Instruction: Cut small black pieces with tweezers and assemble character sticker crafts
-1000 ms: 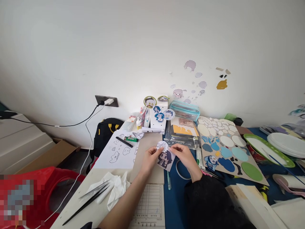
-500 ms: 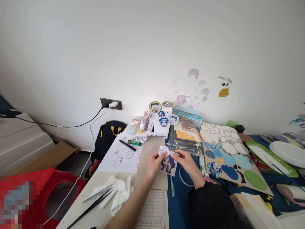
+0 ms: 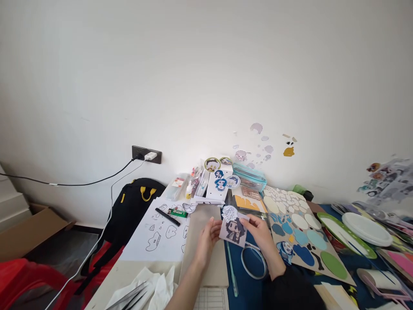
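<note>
My right hand pinches a square card with a dark-haired cartoon figure on it, at its upper right. A white paper cutout with a line-drawn head lies against the card's top left. My left hand is open at the card's left edge, thumb raised and fingers apart; whether its fingertips touch the card I cannot tell. Below the hands is a grey board. A pale green pen and a silver ring lie on the blue cloth under the card.
Left of the board are a sheet of doodles, a black pen, crumpled tissue and tweezers. Behind stands a white box with stickers. To the right lie a board of coloured cut shapes and a green-rimmed plate.
My left hand has let go of the cutout and moved to the card's left edge. The right hand keeps the card, now turned more to face me. The camera view has shifted.
</note>
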Motion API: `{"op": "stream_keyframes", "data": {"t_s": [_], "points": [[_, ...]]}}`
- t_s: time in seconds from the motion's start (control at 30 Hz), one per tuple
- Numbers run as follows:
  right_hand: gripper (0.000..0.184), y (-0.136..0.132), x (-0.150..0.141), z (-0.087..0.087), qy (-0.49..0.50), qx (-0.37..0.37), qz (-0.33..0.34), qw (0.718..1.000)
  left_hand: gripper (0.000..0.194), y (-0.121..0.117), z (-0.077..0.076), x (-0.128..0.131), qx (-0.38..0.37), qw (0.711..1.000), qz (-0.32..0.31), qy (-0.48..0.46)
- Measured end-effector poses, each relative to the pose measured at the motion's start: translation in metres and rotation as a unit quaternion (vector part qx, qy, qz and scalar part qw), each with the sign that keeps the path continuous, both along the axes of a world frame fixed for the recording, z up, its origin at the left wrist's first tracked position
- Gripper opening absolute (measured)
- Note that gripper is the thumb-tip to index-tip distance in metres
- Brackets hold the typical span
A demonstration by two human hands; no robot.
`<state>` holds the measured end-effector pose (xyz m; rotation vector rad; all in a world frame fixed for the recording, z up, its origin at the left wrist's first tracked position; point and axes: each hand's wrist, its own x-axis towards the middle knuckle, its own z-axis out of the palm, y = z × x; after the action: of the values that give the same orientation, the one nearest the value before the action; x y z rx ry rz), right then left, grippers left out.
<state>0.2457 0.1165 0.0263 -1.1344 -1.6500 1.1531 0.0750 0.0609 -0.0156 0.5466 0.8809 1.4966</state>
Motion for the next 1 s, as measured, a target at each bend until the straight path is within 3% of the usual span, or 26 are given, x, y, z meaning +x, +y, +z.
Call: {"op": "stream_keyframes", "data": {"t_s": [0.17,0.33,0.47,0.6,0.73,0.87,1.0], "points": [[0.040,0.015,-0.001,0.034,-0.047,0.003,0.004,0.999,0.054,0.001,0.001,-0.002,0.003,0.999,-0.005,-0.039],[0.037,0.008,-0.024,0.037,-0.128,0.027,0.062,0.989,0.042,0.003,-0.001,-0.002,0.023,0.997,0.007,-0.078],[0.037,0.008,-0.039,0.044,-0.181,0.122,0.006,0.976,0.033,0.005,-0.007,-0.004,0.014,0.993,0.038,-0.113],[0.033,0.036,-0.060,0.067,-0.207,0.291,-0.108,0.928,0.037,0.008,-0.011,-0.004,0.000,0.989,0.060,-0.137],[0.026,0.070,-0.091,0.076,-0.242,0.426,-0.124,0.863,0.040,0.009,-0.013,-0.004,-0.011,0.986,0.071,-0.149],[0.024,0.085,-0.109,0.070,-0.273,0.493,-0.134,0.815,0.039,0.010,-0.012,-0.005,-0.013,0.985,0.073,-0.157],[0.025,0.088,-0.110,0.065,-0.291,0.525,-0.142,0.787,0.039,0.009,-0.010,-0.006,-0.013,0.984,0.070,-0.163]]}}
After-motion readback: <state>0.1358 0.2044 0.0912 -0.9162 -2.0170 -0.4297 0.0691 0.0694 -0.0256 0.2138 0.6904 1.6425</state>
